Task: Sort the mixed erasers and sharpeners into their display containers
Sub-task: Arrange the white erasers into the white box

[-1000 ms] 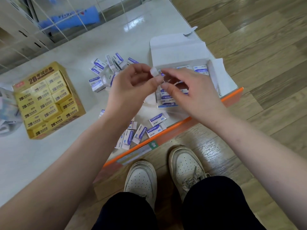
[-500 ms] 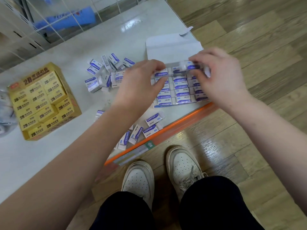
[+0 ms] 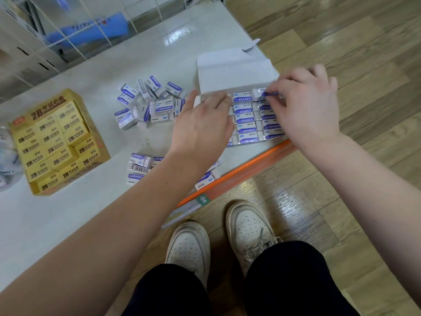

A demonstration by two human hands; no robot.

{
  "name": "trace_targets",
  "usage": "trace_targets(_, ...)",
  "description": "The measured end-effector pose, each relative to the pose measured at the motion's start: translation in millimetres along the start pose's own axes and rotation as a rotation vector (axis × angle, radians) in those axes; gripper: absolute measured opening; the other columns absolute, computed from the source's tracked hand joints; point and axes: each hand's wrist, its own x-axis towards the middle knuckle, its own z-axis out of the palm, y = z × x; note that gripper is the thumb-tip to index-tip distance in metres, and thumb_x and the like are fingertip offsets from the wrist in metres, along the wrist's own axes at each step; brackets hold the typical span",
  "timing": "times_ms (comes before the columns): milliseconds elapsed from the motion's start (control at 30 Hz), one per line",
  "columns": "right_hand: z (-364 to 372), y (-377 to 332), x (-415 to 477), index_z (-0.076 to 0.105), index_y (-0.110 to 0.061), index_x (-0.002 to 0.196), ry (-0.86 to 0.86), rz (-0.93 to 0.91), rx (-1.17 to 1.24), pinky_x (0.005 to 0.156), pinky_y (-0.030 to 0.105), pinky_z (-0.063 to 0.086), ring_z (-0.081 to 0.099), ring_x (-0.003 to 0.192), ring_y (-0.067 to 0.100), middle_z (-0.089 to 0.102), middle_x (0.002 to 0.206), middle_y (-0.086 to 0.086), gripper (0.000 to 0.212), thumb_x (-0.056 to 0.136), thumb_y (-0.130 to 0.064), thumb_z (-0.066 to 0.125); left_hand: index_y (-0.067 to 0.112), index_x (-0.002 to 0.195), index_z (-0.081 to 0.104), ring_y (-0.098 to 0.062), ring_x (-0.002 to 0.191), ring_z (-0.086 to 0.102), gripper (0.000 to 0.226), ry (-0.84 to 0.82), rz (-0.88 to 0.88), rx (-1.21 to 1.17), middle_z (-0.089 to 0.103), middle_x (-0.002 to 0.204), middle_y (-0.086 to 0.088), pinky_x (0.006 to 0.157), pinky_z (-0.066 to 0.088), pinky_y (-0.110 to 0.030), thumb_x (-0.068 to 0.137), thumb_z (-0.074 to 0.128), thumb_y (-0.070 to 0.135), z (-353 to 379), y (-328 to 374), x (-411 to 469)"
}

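Note:
A white display box (image 3: 230, 71) with its lid flap open lies on the white table, filled with rows of white-and-purple erasers (image 3: 246, 120). My right hand (image 3: 305, 103) hovers over the box's right side and pinches one eraser (image 3: 265, 93) at the top row. My left hand (image 3: 202, 126) lies flat over the box's left side, fingers straight, touching the erasers there. Loose erasers form a pile (image 3: 150, 103) left of the box. A second group (image 3: 141, 167) lies near the table's front edge.
A yellow carton (image 3: 54, 140) full of 2B erasers stands at the left. A clear bag (image 3: 5, 160) shows at the far left edge. The table's orange front edge (image 3: 246, 172) runs above my white shoes (image 3: 248, 226). A wire grid panel (image 3: 75, 26) stands behind the table.
A second ago both hands held one eraser together above the box. They have since come down onto the box, the right hand setting the eraser at the top row, the left pressing flat.

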Motion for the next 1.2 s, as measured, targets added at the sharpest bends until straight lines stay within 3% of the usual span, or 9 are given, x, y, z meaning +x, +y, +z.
trace_targets(167, 3, -3, 0, 0.068, -0.025, 0.106, -0.001, -0.048, -0.002, 0.076, 0.04, 0.031, 0.048, 0.101, 0.035, 0.061, 0.103, 0.003, 0.025, 0.085, -0.035, 0.06, 0.012, 0.128, 0.058, -0.029, 0.112, 0.058, 0.038, 0.004, 0.0, 0.038, 0.059, 0.127, -0.007, 0.112, 0.023, -0.046, 0.09, 0.05, 0.016, -1, 1, -1)
trace_targets(300, 5, -5, 1, 0.069, -0.025, 0.103, 0.015, -0.059, 0.004, 0.076, 0.041, 0.033, 0.049, 0.099, 0.035, 0.062, 0.101, 0.002, 0.022, 0.085, -0.034, 0.059, 0.031, 0.142, 0.038, -0.024, 0.128, 0.04, 0.049, -0.123, -0.001, 0.112, 0.039, 0.141, -0.005, 0.116, 0.002, -0.045, 0.095, 0.042, 0.022, -3, 3, 2)
trace_targets(567, 5, -15, 2, 0.068, -0.02, 0.105, -0.061, -0.035, -0.071, 0.083, 0.042, 0.029, 0.044, 0.106, 0.032, 0.06, 0.107, 0.003, 0.023, 0.09, -0.026, 0.052, 0.024, 0.138, 0.046, -0.027, 0.126, 0.042, 0.048, -0.079, 0.004, 0.122, 0.043, 0.14, -0.006, 0.114, 0.011, -0.049, 0.09, 0.051, 0.022, 0, 6, 1)
trace_targets(700, 3, -12, 8, 0.067, -0.017, 0.107, -0.09, 0.007, -0.005, 0.084, 0.039, 0.03, 0.044, 0.106, 0.031, 0.063, 0.108, 0.005, 0.022, 0.09, -0.024, 0.055, 0.021, 0.14, 0.043, -0.023, 0.129, 0.04, 0.047, -0.092, 0.012, 0.065, 0.041, 0.142, -0.002, 0.116, 0.005, -0.043, 0.093, 0.045, 0.021, 0, 2, 4)
trace_targets(933, 4, -3, 9, 0.071, -0.015, 0.103, -0.082, -0.012, 0.185, 0.084, 0.04, 0.035, 0.045, 0.102, 0.033, 0.063, 0.106, 0.006, 0.024, 0.086, -0.008, 0.055, 0.019, 0.106, 0.07, -0.024, 0.109, 0.05, 0.021, 0.12, -0.106, -0.021, 0.064, 0.111, 0.001, 0.112, 0.02, -0.038, 0.09, 0.057, 0.018, -7, -23, 13)
trace_targets(1100, 7, -2, 10, 0.073, -0.02, 0.099, -0.071, 0.076, 0.269, 0.095, 0.039, 0.03, 0.049, 0.102, 0.033, 0.06, 0.102, 0.004, 0.026, 0.086, -0.007, 0.053, 0.024, 0.104, 0.069, -0.025, 0.105, 0.051, 0.022, 0.102, -0.176, -0.009, 0.067, 0.106, 0.002, 0.106, 0.022, -0.036, 0.09, 0.053, 0.018, -5, -20, 18)
trace_targets(1200, 7, -4, 11, 0.071, -0.02, 0.097, -0.064, 0.086, 0.207, 0.091, 0.039, 0.034, 0.049, 0.099, 0.033, 0.062, 0.101, 0.003, 0.021, 0.087, -0.013, 0.054, 0.025, 0.105, 0.068, -0.026, 0.105, 0.051, 0.021, 0.105, -0.197, 0.003, 0.068, 0.103, 0.002, 0.106, 0.022, -0.037, 0.092, 0.051, 0.023, -4, -21, 15)
